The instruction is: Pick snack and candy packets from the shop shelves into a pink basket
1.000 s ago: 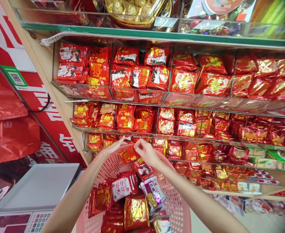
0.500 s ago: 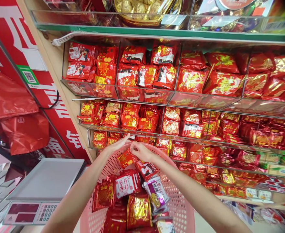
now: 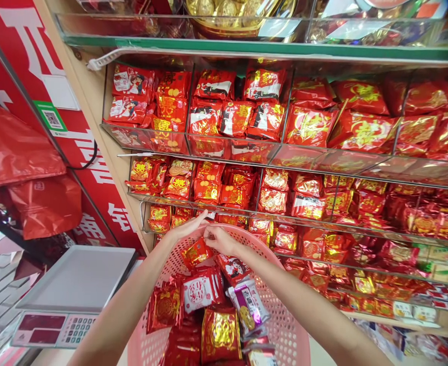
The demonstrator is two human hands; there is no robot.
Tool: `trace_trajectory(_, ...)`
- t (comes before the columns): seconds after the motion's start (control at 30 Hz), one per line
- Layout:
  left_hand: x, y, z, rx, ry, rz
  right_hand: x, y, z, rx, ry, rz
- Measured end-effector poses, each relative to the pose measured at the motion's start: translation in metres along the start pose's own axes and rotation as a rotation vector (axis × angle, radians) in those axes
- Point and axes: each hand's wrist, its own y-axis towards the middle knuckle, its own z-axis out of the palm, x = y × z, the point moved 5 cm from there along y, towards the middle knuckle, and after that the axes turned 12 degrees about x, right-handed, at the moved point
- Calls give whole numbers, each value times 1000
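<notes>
A pink perforated plastic basket [image 3: 290,300] holds a heap of wrapped snack packets. At its far rim is my left hand [image 3: 189,227], fingers stretched out and nothing seen in it. Just right of it, inside the rim, my right hand [image 3: 219,240] has its fingers curled closed. A small red-and-gold packet [image 3: 195,253] lies right below those fingers; whether they grip its edge is hidden. Under my right wrist sits a red packet with a cartoon figure [image 3: 232,268]. Nearer are a white-and-red packet [image 3: 201,291], a purple-and-silver packet [image 3: 249,307] and a gold-fronted red packet [image 3: 221,333].
Shelves with clear front panels [image 3: 231,148] rise ahead, filled with red and gold packets. A digital scale [image 3: 83,277] stands left of the basket. Red bags [image 3: 43,206] hang at the left beside a red printed panel [image 3: 109,175].
The small red-and-gold packet has shifted a little left and down, away from my right fingers. Both hands stay near the far rim. The whole view has slid slightly.
</notes>
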Motion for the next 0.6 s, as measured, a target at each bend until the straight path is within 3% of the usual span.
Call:
trace_trajectory(0.2, 10, 4, -3, -2, -31, -19, -14, -5, 1, 6, 83, 115)
trace_trajectory(0.33, 5, 7, -1, 11, -18, -3, -29, -6, 4, 18, 110, 234)
trace_trajectory(0.6, -6, 10, 5, 32, -28, 27, -32, -9, 0, -93, -109, 436)
